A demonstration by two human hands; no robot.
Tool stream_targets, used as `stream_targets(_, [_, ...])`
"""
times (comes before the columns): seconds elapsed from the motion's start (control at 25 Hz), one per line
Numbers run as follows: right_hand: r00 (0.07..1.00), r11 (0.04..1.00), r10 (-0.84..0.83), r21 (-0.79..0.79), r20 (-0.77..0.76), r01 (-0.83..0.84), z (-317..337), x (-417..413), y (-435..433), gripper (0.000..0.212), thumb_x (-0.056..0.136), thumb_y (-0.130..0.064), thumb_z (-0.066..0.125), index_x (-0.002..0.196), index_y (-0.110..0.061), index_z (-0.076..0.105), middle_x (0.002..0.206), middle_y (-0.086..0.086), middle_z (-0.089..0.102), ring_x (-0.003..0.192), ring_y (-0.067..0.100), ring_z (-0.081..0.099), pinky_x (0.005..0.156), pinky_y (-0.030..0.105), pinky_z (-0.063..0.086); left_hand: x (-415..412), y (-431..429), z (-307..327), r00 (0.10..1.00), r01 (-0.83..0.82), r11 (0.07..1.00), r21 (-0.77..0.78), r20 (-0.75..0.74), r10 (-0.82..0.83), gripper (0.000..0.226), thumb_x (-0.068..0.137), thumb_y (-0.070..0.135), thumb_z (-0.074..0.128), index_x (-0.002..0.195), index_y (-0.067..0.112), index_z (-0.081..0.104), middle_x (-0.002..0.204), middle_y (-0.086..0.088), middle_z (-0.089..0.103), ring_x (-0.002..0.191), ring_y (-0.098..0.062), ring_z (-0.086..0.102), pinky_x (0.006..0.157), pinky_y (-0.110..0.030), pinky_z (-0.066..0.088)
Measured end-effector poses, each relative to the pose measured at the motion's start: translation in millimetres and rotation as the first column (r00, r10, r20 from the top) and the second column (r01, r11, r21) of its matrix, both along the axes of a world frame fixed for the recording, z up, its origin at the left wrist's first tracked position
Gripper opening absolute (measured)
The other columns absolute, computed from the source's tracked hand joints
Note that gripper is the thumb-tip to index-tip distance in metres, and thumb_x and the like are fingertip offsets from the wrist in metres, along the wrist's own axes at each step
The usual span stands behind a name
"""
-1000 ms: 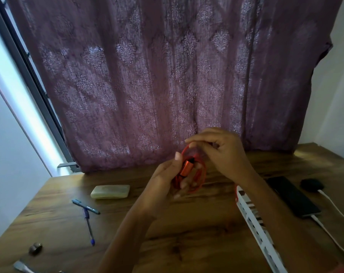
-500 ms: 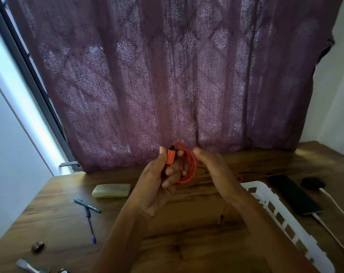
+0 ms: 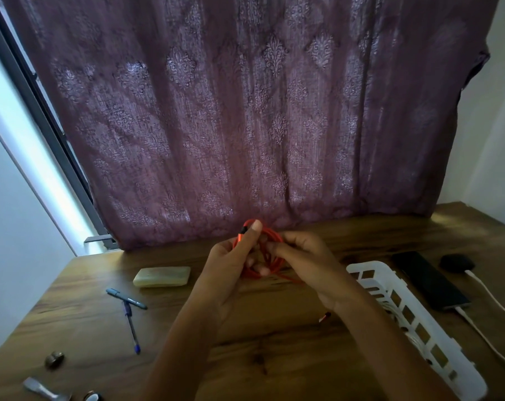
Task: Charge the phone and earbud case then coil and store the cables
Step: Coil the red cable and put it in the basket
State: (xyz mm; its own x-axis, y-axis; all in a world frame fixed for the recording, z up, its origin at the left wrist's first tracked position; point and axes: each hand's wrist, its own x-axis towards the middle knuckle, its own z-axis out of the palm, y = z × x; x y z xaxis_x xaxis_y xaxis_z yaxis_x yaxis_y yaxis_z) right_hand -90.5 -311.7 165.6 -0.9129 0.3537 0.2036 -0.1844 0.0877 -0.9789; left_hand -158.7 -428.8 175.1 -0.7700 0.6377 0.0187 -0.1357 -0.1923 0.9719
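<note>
I have one orange cable (image 3: 274, 237) wound into a small coil, held up between both hands above the wooden table (image 3: 274, 360). My left hand (image 3: 231, 264) grips the coil: the thumb presses one orange plug (image 3: 241, 235) against the loops at the top, and the fingers curl in behind them. My right hand (image 3: 309, 261) pinches the other side of the coil with its fingers bent round the strands. A loose tail of the cable runs out below my right palm, and its second plug (image 3: 325, 316) shows just beside the inner side of my right wrist, close above the table.

Just right of my right forearm lies one white basket (image 3: 370, 269) with slotted walls. I cannot tell what is inside it. Beyond the basket, further right, one dark phone (image 3: 430, 282) lies flat, and one black earbud case (image 3: 456, 263) sits just beside its far end. There are two white cables (image 3: 490, 296), one plugged into the phone's near end and one into the case. Both trail off to the right.

Left of my left hand I count two pens, a dark marker (image 3: 126, 298) and a thin blue pen (image 3: 131, 328), touching in a T shape. One pale bar (image 3: 162, 276) lies beyond them. Three small metal pieces (image 3: 54, 359) sit well to the left near the table's edge. One purple patterned curtain (image 3: 245, 111) hangs behind my hands.
</note>
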Motion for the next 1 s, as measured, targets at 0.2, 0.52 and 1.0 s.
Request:
stream_targets(0.2, [0.986,0.978,0.122,-0.182,0.111,-0.1,0.1,4.1,1.9,0.023,0.09,-0.01,0.052,0.099,0.007,0.064,0.082,0.015,0.065,0.073,0.012,0.061,0.082,0.024,0.045,-1.8,-0.7,-11.6,0.992,-0.04,0.999,-0.002,-0.119,0.04,0.042,0.071,0.042,0.06,0.089,0.004,0.061,0.058,-0.003,0.048,0.048,-0.011,0.058,0.055,-0.021,0.05])
stream_targets(0.52, [0.956,0.714,0.281,-0.685,0.085,-0.149,-5.7,-10.0,4.4,0.027,0.074,-0.017,0.061,0.098,-0.008,0.069,0.09,0.006,0.066,0.081,0.013,0.057,0.068,0.022,0.038,-3.3,12.6,-17.0,0.994,-0.102,0.995,0.014,-0.042,0.103,0.026,0.082,0.031,0.058,0.082,0.007,0.068,0.072,-0.005,0.069,0.067,-0.013,0.062,0.071,-0.032,0.049])
stream_targets(1.0, [0.874,0.851,-0.462,0.203,-0.151,0.485,-25.2,3.8,-32.3,0.007,0.085,-0.027,0.064,0.078,-0.029,0.064,0.092,-0.01,0.055,0.082,0.003,0.057,0.067,0.012,0.046,6.6,22.9,-28.6,0.915,-0.4,0.912,0.087,-0.018,0.403,0.049,0.088,0.032,0.058,0.087,-0.017,0.056,0.078,-0.017,0.057,0.074,-0.024,0.05,0.069,-0.036,0.042])
